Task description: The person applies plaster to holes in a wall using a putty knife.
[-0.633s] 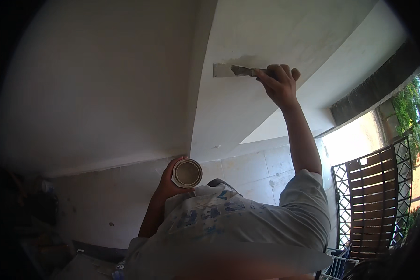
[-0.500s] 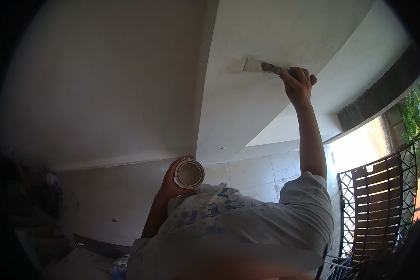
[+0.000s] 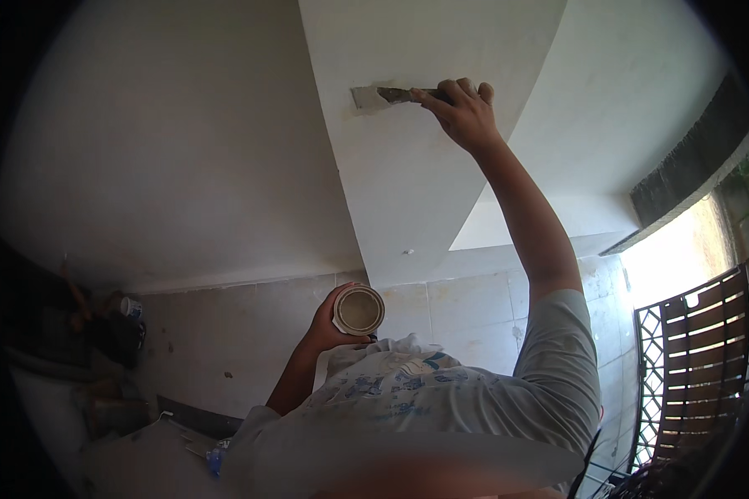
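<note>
My right hand (image 3: 468, 112) is raised on an outstretched arm, its fingers closed round the handle of a putty knife (image 3: 401, 95). The broad blade of the knife lies against the pale wall (image 3: 424, 166), over a slightly darker, smeared patch. Close to my chest, my left hand (image 3: 328, 323) is wrapped round a round tin (image 3: 359, 310). I look into the tin's open top, where a beige, smooth inside shows; how full it is I cannot tell.
A slatted brown gate (image 3: 703, 366) with a dark lattice frame stands at the right, beside a bright opening. Tiles (image 3: 250, 341) cover the floor. Dark clutter and a small white tub (image 3: 131, 308) sit at the far left. A protruding wall corner runs down the middle.
The whole view has shifted, so the wall and gate appear elsewhere in the picture. My right hand with the putty knife now appears further left and higher. The tin is still in my left hand.
</note>
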A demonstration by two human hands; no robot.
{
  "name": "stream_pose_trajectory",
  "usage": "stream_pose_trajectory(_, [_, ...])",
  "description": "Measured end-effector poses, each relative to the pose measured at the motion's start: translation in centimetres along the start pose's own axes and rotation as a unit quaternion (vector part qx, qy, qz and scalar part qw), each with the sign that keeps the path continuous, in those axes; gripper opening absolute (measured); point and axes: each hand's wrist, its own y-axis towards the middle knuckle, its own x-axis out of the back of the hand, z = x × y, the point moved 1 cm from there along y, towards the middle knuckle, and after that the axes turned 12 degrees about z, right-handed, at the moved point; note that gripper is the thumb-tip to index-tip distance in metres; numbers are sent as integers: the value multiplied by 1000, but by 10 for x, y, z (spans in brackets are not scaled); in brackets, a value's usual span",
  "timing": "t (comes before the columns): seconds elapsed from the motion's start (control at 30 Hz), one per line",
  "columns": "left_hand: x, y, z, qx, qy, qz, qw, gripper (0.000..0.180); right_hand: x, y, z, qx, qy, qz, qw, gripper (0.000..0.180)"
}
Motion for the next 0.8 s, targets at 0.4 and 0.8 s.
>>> stream_pose_trajectory(0.4, [-92,-88,17,101,-14,-76,992,121,40,-403,-11,-365,119,8,923,34])
stream_pose_trajectory(0.8, [-120,-37,-2,27,-11,-38,999,120,20,-646,263,-886,453,50,83,33])
